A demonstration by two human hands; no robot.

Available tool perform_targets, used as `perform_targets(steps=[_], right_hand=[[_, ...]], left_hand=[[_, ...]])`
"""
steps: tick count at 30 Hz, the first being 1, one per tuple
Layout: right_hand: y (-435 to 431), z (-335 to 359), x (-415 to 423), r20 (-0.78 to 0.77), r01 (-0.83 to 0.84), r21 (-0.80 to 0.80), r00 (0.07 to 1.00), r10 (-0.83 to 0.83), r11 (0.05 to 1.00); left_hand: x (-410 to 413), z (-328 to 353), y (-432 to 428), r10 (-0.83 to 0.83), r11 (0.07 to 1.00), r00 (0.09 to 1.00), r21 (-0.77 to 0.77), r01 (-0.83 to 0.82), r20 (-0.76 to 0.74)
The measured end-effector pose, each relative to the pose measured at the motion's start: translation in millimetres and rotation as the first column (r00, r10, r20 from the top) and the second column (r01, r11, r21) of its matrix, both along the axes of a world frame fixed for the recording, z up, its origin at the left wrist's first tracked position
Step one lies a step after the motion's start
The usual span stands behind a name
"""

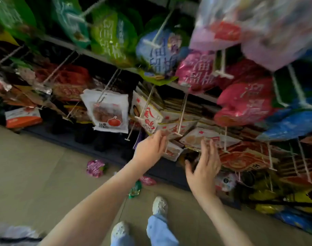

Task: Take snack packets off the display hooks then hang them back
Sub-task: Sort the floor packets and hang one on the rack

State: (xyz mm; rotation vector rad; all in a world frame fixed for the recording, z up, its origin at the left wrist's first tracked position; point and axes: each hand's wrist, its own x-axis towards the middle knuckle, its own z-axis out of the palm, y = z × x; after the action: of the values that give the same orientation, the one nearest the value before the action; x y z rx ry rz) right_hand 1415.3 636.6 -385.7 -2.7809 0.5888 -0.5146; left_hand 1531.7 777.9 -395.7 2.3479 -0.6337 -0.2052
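Note:
Rows of snack packets hang on white display hooks across a shelf wall. My left hand point(151, 148) reaches up to the white and red packets point(174, 129) on a hook point(180, 119); its fingertips touch the lowest packet's edge. My right hand point(204, 167) is spread, fingers straight, just under another white and red packet point(196, 139) and holds nothing. A white packet with a red fruit picture point(108, 114) hangs to the left. Pink packets point(197, 71) and a blue one point(157, 50) hang higher up.
Three packets lie on the beige floor: a purple-pink one point(95, 168), a pink one point(147, 181) and a green one point(135, 189). My white shoes point(159, 205) stand close to the dark shelf base point(91, 148). An orange and white box point(23, 117) sits low at the left.

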Motion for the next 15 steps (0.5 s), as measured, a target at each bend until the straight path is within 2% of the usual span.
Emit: perform_targets(steps=[3,5,7,9,11,15], right_hand=[[41.3,-96.8,-13.7,-0.127,-0.106,0.181,0.983,0.13,0.978],[60.1,-176.4,-22.4,-0.33,-0.059,0.346,0.927,0.18,0.936],[68.2,-257.8,-24.8,-0.524,0.037,0.442,0.822,0.224,0.896],[69.6,-339.7,-24.6,-0.664,0.117,0.476,0.697,0.269,0.872],[64.2,-418.5,-20.0,-0.733,0.208,0.486,0.626,0.267,0.849],[48.6,-547.4,-9.3,-0.773,0.422,0.456,0.624,0.114,0.784]], left_hand=[[-18.7,-100.6,70.8,0.114,0.992,0.993,0.059,-0.115,0.023],[-33.7,-174.8,114.2,0.159,0.978,0.987,0.133,-0.159,0.007],[-54.5,-246.9,148.4,0.21,0.959,0.977,0.202,-0.2,-0.027],[-79.8,-317.5,170.2,0.227,0.947,0.972,0.25,-0.204,-0.065],[-106.1,-385.9,181.7,0.222,0.946,0.967,0.268,-0.183,-0.123],[-145.5,-504.3,178.7,0.2,0.956,0.959,0.255,-0.147,-0.199]])
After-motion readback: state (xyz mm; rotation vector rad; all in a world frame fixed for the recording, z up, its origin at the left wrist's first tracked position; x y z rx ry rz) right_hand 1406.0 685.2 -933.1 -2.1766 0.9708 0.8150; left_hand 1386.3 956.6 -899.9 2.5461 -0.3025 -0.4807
